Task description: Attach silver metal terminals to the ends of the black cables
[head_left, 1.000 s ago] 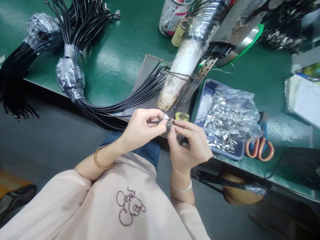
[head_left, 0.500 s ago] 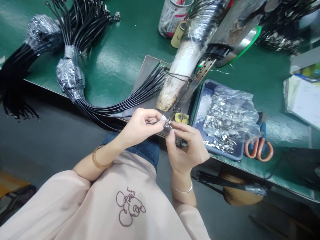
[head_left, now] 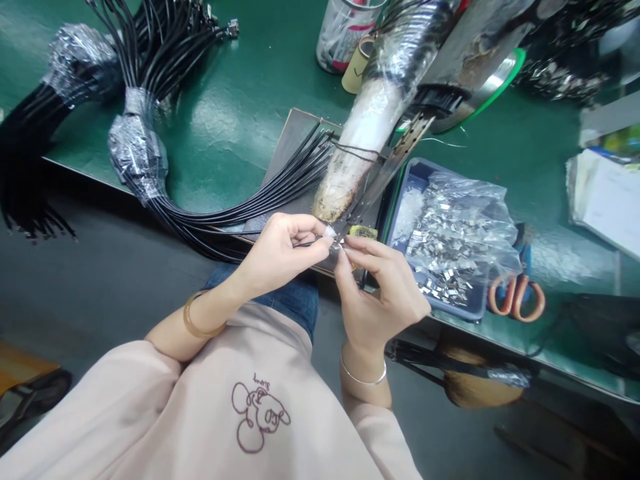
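Note:
My left hand (head_left: pixel 287 250) pinches the end of a black cable, with a white wrap on one fingertip. Close against it, my right hand (head_left: pixel 380 283) has thumb and fingers together on a small shiny metal piece (head_left: pixel 341 244), too small to make out in full. The bundle of black cables (head_left: pixel 240 212) runs from the left, wrapped in clear film (head_left: pixel 139 157), and its far ends rest on a dark board (head_left: pixel 285 143). Just beyond the fingertips is the tip of a white-wrapped tube (head_left: pixel 340 167), beside a slotted metal bar (head_left: pixel 400 153).
Right of the hands, a blue tray (head_left: pixel 480 310) holds a plastic bag and loose small metal parts. Orange-handled scissors (head_left: pixel 517 298) lie beside it. Another cable bundle (head_left: pixel 83 63) hangs over the table edge at left. A clear tub (head_left: pixel 345 33) stands at the back.
My right hand has shifted slightly to the right, its fingertips staying close to the left ones. My left hand stays nearly in place, still pinching the cable.

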Tool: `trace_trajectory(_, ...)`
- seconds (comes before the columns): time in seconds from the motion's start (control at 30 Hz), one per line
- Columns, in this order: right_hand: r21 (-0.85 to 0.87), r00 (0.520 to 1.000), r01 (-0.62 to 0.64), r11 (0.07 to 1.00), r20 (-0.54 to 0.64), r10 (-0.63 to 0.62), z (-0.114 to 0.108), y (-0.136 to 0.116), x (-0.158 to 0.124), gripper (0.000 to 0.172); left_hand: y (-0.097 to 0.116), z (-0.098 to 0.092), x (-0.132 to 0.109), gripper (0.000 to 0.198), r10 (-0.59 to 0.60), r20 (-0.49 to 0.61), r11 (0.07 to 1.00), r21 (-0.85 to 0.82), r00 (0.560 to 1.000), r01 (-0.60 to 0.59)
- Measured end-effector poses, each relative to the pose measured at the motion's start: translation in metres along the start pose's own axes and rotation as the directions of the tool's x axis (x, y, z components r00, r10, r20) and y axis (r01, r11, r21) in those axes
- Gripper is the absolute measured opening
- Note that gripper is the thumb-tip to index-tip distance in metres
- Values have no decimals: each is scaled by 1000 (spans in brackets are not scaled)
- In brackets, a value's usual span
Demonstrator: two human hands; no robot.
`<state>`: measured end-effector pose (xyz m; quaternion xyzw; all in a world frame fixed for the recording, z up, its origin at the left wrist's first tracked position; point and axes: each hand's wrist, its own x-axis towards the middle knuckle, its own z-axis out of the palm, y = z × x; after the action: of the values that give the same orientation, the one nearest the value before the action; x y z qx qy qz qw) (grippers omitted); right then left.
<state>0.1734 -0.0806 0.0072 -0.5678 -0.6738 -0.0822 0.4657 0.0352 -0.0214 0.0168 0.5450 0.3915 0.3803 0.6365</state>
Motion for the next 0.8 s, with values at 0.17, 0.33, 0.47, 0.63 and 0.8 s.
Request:
trace_trajectory(0.17, 8, 1000, -7, 1000, 28, 7, -3, -4, 0, 18, 0, 0, 0, 15, -8, 6, 1000, -13, 1000, 8)
trace_trajectory(0.33, 35, 996, -3, 999, 84, 0, -7, -2, -2, 18, -4, -2, 0, 14, -13, 31, 1000, -4, 999, 13)
trace_trajectory(0.47, 73, 992, -49, 996, 122, 40, -9, 0, -4, 16, -5, -1, -1, 14, -29, 57, 1000, -2, 998, 29)
trace_trajectory(0.63, 254, 944, -284, 925, -97, 317, -20, -3, -11, 7, -4, 1, -7, 13, -86, 102, 995, -37, 991, 90)
trace_trajectory(0.8, 4, 967, -230, 973, 110, 229, -28, -4, -14, 7, -9, 2, -14, 14, 34, 92, 997, 65, 995, -40)
